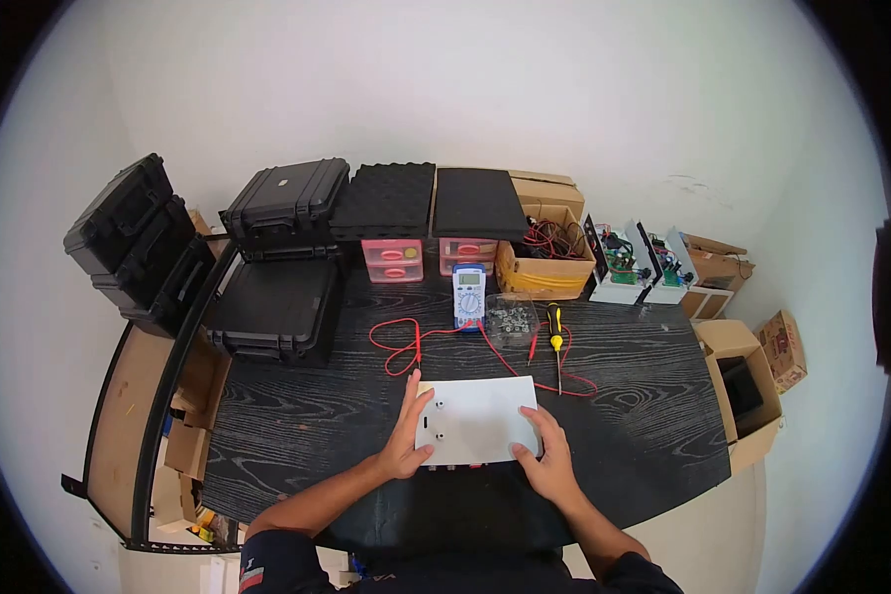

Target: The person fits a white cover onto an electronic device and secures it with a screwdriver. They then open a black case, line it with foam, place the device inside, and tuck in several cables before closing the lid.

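Note:
A white rectangular panel or case with two small round knobs and a dark slot near its left side lies between my hands, low over the front of the black table. My left hand grips its left edge, thumb and fingers on either corner. At the right edge my right hand holds it the same way. Small red parts show under its front edge. Beyond it stand a blue and white multimeter with red leads, a clear bag of small metal parts and a yellow and black screwdriver.
Black hard cases stand at the left. Along the back are pink drawer boxes, black foam sheets and a carton of cables. White units with green circuit boards stand at the right, with open cartons beyond the table.

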Available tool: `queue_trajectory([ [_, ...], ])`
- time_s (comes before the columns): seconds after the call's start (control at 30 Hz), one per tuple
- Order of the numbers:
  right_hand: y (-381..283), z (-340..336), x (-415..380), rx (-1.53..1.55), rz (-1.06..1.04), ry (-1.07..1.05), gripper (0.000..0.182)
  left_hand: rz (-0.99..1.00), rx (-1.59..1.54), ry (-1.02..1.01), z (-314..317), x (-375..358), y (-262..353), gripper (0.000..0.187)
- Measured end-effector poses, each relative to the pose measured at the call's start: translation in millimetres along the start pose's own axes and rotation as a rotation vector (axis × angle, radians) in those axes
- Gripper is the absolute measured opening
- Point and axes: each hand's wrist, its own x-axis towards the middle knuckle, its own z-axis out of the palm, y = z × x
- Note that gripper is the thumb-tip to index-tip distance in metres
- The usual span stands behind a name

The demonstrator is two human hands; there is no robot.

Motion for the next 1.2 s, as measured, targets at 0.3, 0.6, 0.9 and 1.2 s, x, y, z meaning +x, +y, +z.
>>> queue_trajectory([
  [0.3, -30.4, -0.3, 12.6, -0.527, -0.1, -0.104, 0.073, -0.055, -0.04, -0.036, 0.0, 4.1, 1.2, 0.1],
  [0.6, -57.4, 67.3, 33.8, -0.526, -0.307, -0.288, 0.115, -0.122, -0.384, -0.041, 0.0, 7.8, 6.4, 0.132],
  [0.9, -63.4, 38.9, 3.9, -0.636, -0.207, -0.256, 0.108, -0.052, -0.288, -0.326, 10.3, 17.7, 14.0, 0.117],
  [1.2, -39.2, -12.9, -20.8, -0.621, -0.158, -0.231, 0.102, -0.06, 0.095, -0.671, 15.3, 48.9, 43.0, 0.088],
])
